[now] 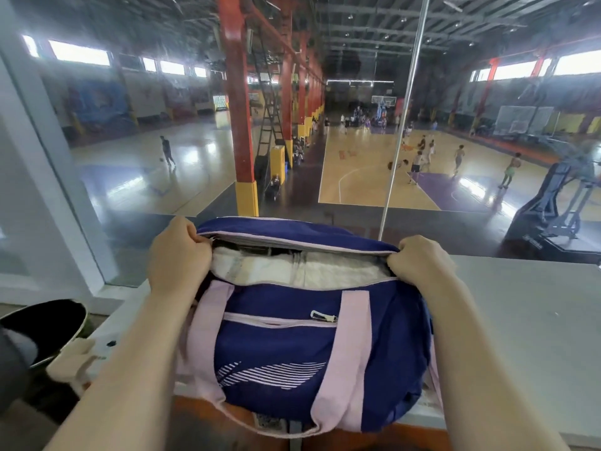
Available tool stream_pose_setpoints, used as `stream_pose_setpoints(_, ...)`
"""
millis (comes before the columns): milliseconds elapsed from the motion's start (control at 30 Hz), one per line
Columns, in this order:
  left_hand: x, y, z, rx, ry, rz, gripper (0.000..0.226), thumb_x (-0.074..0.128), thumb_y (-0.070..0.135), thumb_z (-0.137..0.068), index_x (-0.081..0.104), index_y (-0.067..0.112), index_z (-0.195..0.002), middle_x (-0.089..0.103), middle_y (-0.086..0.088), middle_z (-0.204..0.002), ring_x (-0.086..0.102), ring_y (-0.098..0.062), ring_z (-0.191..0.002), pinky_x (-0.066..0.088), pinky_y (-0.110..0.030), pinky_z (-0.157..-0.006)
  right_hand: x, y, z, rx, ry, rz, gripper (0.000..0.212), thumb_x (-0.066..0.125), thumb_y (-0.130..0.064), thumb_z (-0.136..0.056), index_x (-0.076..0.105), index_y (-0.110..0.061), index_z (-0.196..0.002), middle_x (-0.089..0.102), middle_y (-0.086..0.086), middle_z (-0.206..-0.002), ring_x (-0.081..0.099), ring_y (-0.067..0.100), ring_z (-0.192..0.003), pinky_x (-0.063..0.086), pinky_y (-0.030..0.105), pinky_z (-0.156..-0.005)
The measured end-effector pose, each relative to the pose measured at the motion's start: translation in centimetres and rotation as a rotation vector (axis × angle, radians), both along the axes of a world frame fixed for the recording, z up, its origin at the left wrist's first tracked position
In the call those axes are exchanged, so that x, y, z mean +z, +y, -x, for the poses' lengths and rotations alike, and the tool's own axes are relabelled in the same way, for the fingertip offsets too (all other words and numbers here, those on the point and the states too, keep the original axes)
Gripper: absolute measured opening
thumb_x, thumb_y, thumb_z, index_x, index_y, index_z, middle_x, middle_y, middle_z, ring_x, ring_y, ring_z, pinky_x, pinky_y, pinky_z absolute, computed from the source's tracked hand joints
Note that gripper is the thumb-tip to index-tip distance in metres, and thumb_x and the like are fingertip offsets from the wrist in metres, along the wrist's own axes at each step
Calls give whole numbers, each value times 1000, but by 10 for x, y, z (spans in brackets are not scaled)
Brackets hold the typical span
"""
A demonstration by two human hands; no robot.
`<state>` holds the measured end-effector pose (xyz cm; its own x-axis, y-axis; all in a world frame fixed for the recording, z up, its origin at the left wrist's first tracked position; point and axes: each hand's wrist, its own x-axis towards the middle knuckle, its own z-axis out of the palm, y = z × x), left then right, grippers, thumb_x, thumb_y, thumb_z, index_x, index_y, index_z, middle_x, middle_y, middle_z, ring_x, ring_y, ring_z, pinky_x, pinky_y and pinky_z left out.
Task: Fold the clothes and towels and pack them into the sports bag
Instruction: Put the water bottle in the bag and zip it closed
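Beyond the glass lies a basketball court; on the grey ledge point(520, 304) sits the bag point(302, 346), towel point(302, 271) inside. Left hand point(177, 255) and right hand point(419, 262) pinch its opening's ends, fingers curled.

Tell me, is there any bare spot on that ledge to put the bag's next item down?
Right of the sports bag, the grey ledge lies bare up to the window. The left is crowded: a cream cloth and a dark shoe. Left hand and right hand grip the bag's opening.
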<state>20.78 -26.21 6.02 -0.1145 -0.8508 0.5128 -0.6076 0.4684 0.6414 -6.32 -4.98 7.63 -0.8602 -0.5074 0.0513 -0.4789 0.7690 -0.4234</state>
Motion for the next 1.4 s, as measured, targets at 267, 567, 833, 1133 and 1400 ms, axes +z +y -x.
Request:
stream_pose_setpoints(267,-16,-9,-13,30,-28,-32,9,50,7,-78,42,11,-77,47,-3,-67,40,-21,-59,24,-33,-50,-1,6,-4,45,-7,11,9,52,-16,-78,60,-20,-75,60,4,-88,56,27,-79,44,29,-66)
stream_pose_setpoints(567,-33,-9,-11,-42,-1,9,7,53,9,-90,46,9,-90,51,-5,-82,48,-26,-74,30,-33,-59,-2,2,-10,27,126,1,10,55,-15,-81,63,-17,-87,57,4,-88,53,27,-80,41,30,-66)
stream_pose_setpoints(833,-35,-11,-30,-142,14,65,10,62,16,-88,52,16,-88,54,0,-90,51,-20,-79,37,-31,-69,17,-13,-59,337,125,136,42,63,-26,-82,52,-24,-123,57,0,-118,54,24,-107,45,45,-98)
stream_pose_setpoints(1133,-35,-29,-64,-196,173,-312,26,53,20,-91,64,20,-115,64,5,-113,60,-18,-106,49,-40,-93,12,-84,-171,742,141,207,20,53,-20,-91,61,-23,-109,63,-5,-108,57,16,-95,49,30,-84)
stream_pose_setpoints(1400,-36,-14,-62,-287,35,-175,35,54,8,-88,63,18,-121,62,1,-123,54,-18,-115,38,-27,-94,-3,-100,-193,776,127,90,22,50,-23,-92,59,-24,-112,64,-2,-111,58,19,-95,52,38,-86)
